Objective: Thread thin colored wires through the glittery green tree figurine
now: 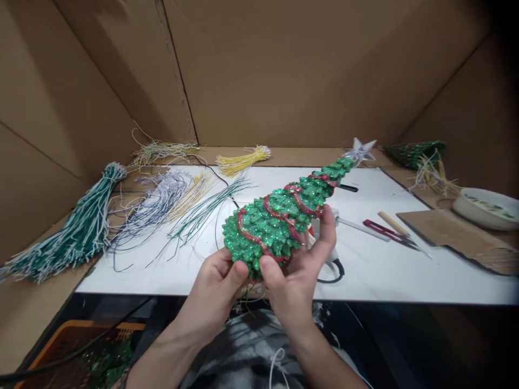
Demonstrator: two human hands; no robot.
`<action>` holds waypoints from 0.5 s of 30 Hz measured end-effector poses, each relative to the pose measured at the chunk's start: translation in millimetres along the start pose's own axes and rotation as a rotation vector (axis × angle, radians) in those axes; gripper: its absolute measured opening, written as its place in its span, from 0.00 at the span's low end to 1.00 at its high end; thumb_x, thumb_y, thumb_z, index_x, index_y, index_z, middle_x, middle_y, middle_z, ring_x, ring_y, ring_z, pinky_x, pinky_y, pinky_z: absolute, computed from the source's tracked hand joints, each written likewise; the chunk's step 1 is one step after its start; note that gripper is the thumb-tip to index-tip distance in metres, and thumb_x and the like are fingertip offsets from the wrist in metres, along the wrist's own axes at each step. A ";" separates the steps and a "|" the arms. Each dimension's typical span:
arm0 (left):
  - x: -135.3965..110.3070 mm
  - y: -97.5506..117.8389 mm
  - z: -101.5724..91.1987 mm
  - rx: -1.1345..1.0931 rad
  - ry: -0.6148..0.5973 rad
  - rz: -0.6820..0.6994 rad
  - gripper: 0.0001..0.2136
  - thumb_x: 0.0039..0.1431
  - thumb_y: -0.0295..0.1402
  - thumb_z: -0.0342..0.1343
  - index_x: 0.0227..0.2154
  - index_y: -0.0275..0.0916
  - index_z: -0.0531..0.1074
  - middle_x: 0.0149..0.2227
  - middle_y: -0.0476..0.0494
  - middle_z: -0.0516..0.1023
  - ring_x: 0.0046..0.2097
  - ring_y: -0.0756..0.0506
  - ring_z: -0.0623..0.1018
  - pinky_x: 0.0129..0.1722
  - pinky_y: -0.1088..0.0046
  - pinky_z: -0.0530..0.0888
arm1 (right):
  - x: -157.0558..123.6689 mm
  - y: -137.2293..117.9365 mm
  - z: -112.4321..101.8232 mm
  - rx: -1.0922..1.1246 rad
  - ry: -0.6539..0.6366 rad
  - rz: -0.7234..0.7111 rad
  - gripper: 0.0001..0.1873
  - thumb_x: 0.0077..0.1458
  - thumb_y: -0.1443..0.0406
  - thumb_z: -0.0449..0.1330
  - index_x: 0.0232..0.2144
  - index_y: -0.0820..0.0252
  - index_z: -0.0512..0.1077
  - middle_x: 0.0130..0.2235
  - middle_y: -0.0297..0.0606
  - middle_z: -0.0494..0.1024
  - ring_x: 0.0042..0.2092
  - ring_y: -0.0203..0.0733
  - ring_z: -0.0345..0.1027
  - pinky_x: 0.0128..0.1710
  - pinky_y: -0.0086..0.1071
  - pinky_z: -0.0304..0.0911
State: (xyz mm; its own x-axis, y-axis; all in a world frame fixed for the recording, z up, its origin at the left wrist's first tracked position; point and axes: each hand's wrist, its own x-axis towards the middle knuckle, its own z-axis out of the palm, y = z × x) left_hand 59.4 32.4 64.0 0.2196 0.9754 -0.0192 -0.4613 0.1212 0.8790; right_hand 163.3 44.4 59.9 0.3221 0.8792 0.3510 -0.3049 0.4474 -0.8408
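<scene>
A glittery green Christmas tree ornament [259, 229] with red garlands is held above the front of the white board, tilted so that its top points to the far right. A clear star [360, 152] caps the tip. My left hand [221, 283] grips the broad base from the left, thumb on the near edge. My right hand [298, 275] closes round the base's right side, with its thumb in front and a finger reaching up along the tree. Thin wires show below the base between my hands. The underside is hidden.
Bundles of green-white wires [89, 216], blue-white wires [156, 202] and yellow wires [245, 159] lie left and back. Tweezers [389, 233], a wooden-handled awl [393, 222], cardboard [441, 237] and a white bowl [486, 210] are right. An orange crate [48, 346] stands below left.
</scene>
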 end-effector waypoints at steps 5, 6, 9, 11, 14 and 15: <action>4.3 3.2 -0.9 -0.044 0.063 0.002 0.19 0.49 0.49 0.68 0.37 0.38 0.80 0.29 0.46 0.81 0.25 0.53 0.75 0.26 0.80 0.73 | 1.3 0.4 -1.4 -0.035 -0.034 -0.042 0.52 0.50 0.62 0.67 0.67 0.33 0.40 0.69 0.41 0.52 0.65 0.54 0.60 0.56 0.53 0.68; 4.8 3.2 -1.3 -0.055 0.074 -0.003 0.20 0.49 0.49 0.68 0.37 0.38 0.80 0.29 0.46 0.81 0.25 0.53 0.75 0.26 0.80 0.73 | 1.2 0.3 -2.4 -0.009 -0.062 -0.044 0.51 0.51 0.61 0.66 0.67 0.33 0.40 0.69 0.40 0.52 0.66 0.54 0.59 0.58 0.55 0.66; 5.8 4.1 -1.5 -0.104 0.153 0.005 0.19 0.50 0.49 0.68 0.38 0.40 0.80 0.31 0.48 0.82 0.26 0.53 0.76 0.28 0.80 0.76 | 2.2 -1.5 -7.0 0.117 -0.126 -0.045 0.47 0.54 0.59 0.63 0.67 0.31 0.42 0.69 0.36 0.54 0.67 0.54 0.57 0.61 0.60 0.62; 6.5 7.3 -1.1 -0.144 0.230 0.038 0.17 0.53 0.47 0.66 0.38 0.40 0.79 0.34 0.47 0.82 0.28 0.53 0.77 0.30 0.80 0.76 | 6.4 -3.6 -11.5 0.155 -0.128 -0.054 0.45 0.54 0.61 0.62 0.67 0.31 0.44 0.66 0.35 0.61 0.66 0.52 0.59 0.62 0.60 0.60; 7.3 15.4 -1.8 -0.215 0.299 0.026 0.13 0.60 0.45 0.61 0.37 0.39 0.79 0.37 0.46 0.83 0.30 0.52 0.78 0.28 0.81 0.76 | 19.7 -5.2 -20.2 0.091 -0.121 -0.094 0.36 0.57 0.64 0.61 0.64 0.35 0.55 0.61 0.34 0.70 0.64 0.47 0.62 0.65 0.55 0.54; 7.4 18.0 -2.6 -0.239 0.314 -0.004 0.12 0.62 0.44 0.60 0.37 0.39 0.79 0.37 0.46 0.83 0.30 0.52 0.78 0.27 0.82 0.75 | 25.5 -4.7 -23.4 0.057 -0.138 -0.110 0.33 0.58 0.63 0.62 0.62 0.37 0.59 0.60 0.34 0.71 0.64 0.47 0.61 0.66 0.54 0.53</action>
State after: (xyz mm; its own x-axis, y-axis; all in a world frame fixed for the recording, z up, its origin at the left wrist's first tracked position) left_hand 50.5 42.3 78.4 -0.0346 0.9792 -0.1999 -0.6560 0.1286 0.7437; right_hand 193.9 60.8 63.2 0.2317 0.8370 0.4958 -0.3266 0.5470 -0.7708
